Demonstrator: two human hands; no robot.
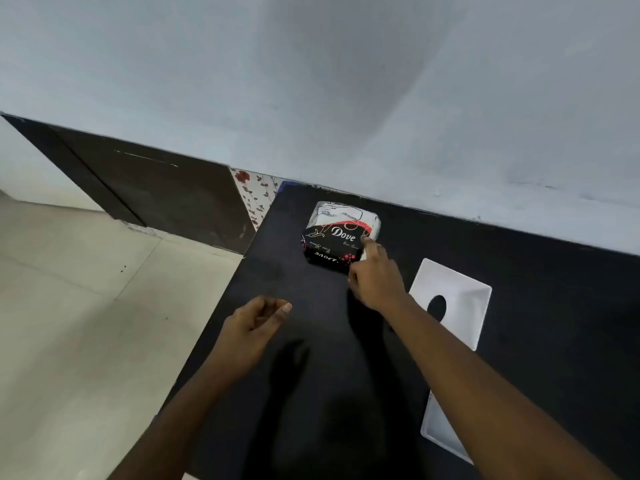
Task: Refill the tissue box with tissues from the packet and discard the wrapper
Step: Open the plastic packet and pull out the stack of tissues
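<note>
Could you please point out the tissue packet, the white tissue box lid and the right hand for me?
tissue packet [341, 233]: head view, on the black printed top face of the wrapper.
white tissue box lid [464, 299]: head view, on the inner surface beside the oval slot.
right hand [375, 277]: head view, on the back of the hand.

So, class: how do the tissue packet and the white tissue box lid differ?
The tissue packet is bulky, printed black, red and white; the white lid is plain, with an oval hole. The right hand touches the packet; the lid lies untouched. Both rest on the black table.

Head view, steeply down onto table [519, 265]
</note>
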